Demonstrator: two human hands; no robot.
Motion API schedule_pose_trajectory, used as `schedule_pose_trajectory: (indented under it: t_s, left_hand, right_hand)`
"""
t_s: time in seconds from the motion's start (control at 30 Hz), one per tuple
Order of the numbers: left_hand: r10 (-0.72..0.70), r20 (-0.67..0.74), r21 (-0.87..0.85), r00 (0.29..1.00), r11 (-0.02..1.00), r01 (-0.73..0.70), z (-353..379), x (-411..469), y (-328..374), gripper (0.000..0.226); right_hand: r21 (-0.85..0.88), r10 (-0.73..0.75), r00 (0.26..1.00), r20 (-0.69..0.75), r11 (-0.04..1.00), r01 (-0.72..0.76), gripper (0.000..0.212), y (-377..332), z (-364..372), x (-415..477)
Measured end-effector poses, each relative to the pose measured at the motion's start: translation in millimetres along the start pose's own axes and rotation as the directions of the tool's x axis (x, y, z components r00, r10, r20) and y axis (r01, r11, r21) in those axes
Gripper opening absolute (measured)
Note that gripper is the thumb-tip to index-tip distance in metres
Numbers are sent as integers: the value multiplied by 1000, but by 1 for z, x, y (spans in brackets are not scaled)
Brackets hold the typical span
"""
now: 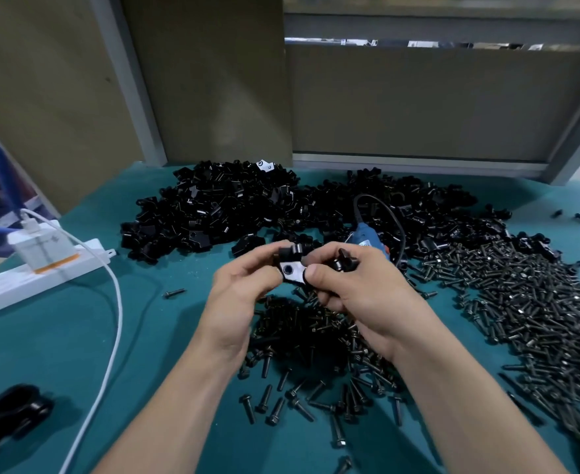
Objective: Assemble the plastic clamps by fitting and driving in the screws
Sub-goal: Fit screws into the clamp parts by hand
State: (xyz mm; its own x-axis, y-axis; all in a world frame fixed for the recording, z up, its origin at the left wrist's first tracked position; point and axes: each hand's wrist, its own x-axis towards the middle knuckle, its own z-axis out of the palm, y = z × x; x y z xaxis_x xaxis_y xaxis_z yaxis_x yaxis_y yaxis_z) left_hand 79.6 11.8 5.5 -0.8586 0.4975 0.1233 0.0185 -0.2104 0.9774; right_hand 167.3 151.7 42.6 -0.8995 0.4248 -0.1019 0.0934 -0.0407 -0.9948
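My left hand [239, 295] and my right hand [353, 295] meet above the table's middle and together pinch one black plastic clamp [290, 266], whose glossy face with a screw hole points at me. My right hand also holds a black screw [345, 260] between its fingers, just right of the clamp. Loose black screws [316, 333] lie heaped under my hands and spread far to the right. Behind them sits a big heap of black clamp parts [220, 206]. A blue electric screwdriver [367, 239] lies just beyond my hands, partly hidden by my right hand.
The table is covered in teal cloth [59, 336]. A white power strip [42, 271] with a plugged charger and a white cable [110, 336] lies at the left. Black assembled pieces [11, 415] sit at the lower left. Panels stand behind the table.
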Motion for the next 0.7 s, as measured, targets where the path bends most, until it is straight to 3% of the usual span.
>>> schedule_pose_trajectory:
  t_s: [0.1, 0.23, 0.33, 0.47, 0.57, 0.7]
  left_hand:
    - [132, 86, 315, 988, 937, -153, 6, -4, -2, 32]
    - [34, 78, 260, 996, 964, -53, 9, -3, -10, 37]
    - [-45, 16, 156, 999, 987, 42, 12, -4, -16, 40]
    - [-42, 3, 240, 999, 970, 40, 9, -1, -20, 35]
    - [26, 57, 375, 998, 926, -45, 8, -3, -22, 21]
    - [166, 100, 556, 981, 808, -194, 8, -6, -22, 16]
  right_hand:
    - [-235, -60, 994, -89, 971, 38, 26, 3, -3, 3]
    - [-308, 17, 998, -54, 951, -33, 17, 6, -6, 5]
    - [-259, 97, 995, -37, 960, -104, 20, 4, -10, 7]
    - [-165, 71, 996, -52, 983, -79, 33, -2, -18, 6]
    - [-35, 17, 998, 53, 999, -15, 36, -6, -24, 4]
    - [69, -28, 992, 119, 997, 20, 22, -12, -33, 1]
